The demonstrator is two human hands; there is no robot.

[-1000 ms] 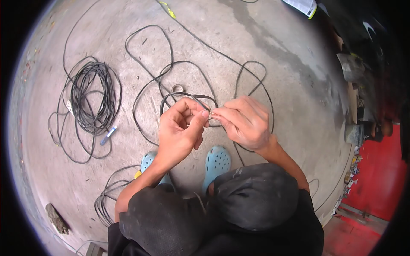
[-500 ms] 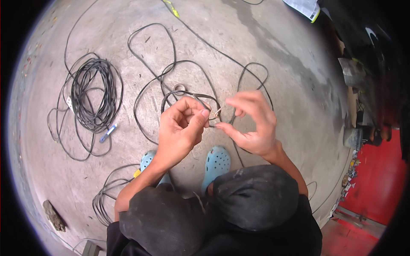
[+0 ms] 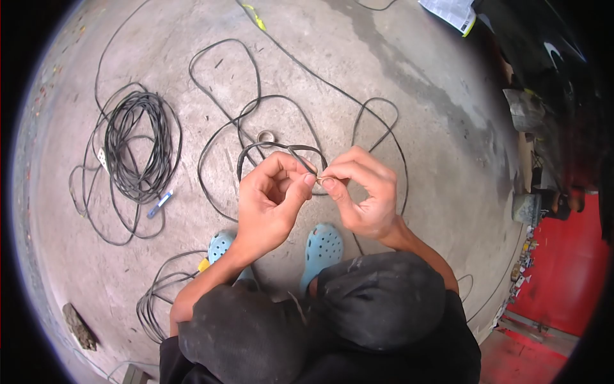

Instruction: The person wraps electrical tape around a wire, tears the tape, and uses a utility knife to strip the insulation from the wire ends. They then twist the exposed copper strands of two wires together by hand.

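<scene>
My left hand (image 3: 272, 200) pinches a dark electrical cable (image 3: 300, 157) between thumb and fingertips, in front of my knees. Right beside it, my right hand (image 3: 366, 192) has thumb and forefinger closed on the bare copper-coloured wire end (image 3: 322, 180) of the cable. The fingertips of both hands nearly touch and cover most of the wire. Dark cable loops rise behind my hands and run out over the concrete floor. A roll of tape (image 3: 266, 137) lies on the floor just beyond my left hand.
To the left lies a big coil of dark cable (image 3: 114, 153), with a blue-and-white box cutter (image 3: 160, 203) near it. More looped cable (image 3: 150, 301) lies by my left leg. A stone-like lump (image 3: 80, 326) sits lower left. A red panel (image 3: 559, 269) and clutter line the right side.
My right hand has moved left, and its open thumb and forefinger have closed on the wire end. My left hand keeps its pinch on the cable.
</scene>
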